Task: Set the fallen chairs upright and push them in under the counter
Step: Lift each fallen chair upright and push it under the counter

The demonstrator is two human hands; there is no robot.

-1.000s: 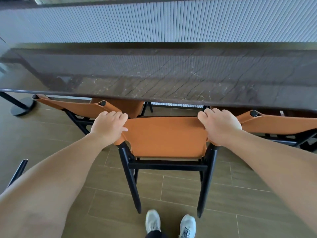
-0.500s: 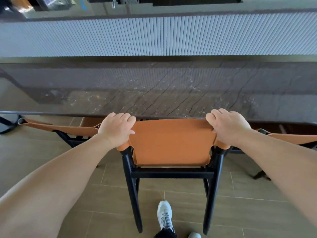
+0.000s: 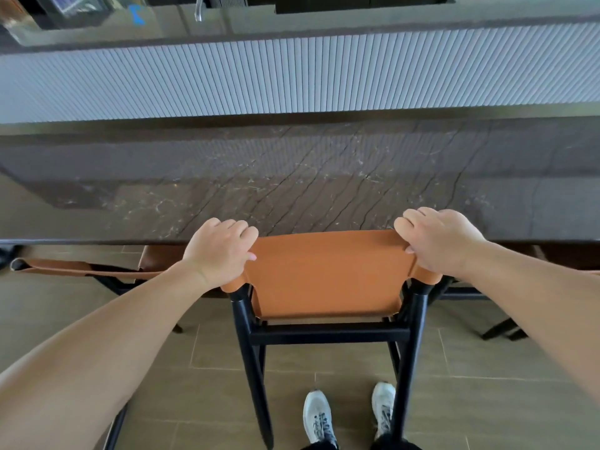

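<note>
Since the earlier frames the middle chair [image 3: 328, 274] has travelled forward, so that the top of its orange backrest now meets the near edge of the dark marble tabletop [image 3: 324, 177], where before a strip of floor and seat showed between them. Both white sneakers [image 3: 318, 417] are again in view side by side, just behind the chair's black rear legs.

The left hand [image 3: 220, 251] holds the left upper corner of the backrest, fingers curled over the top edge and thumb pressed against the leather's near face. The right hand [image 3: 438, 241] holds the right upper corner in the same manner, fingers hooked over the top. Each grip is closed around the backrest, and both bare forearms reach forward from the lower corners of the view.

The chair stands upright on the brown tiled floor [image 3: 487, 401], its seat hidden beneath the tabletop. A second chair [image 3: 81, 269] of the same orange leather sits to the left, also tucked under the tabletop, only its backrest edge and part of its black frame showing. Black frame bars of a third chair [image 3: 500, 329] show to the right. Beyond the tabletop rises a pale ribbed wall panel [image 3: 292, 76].
</note>
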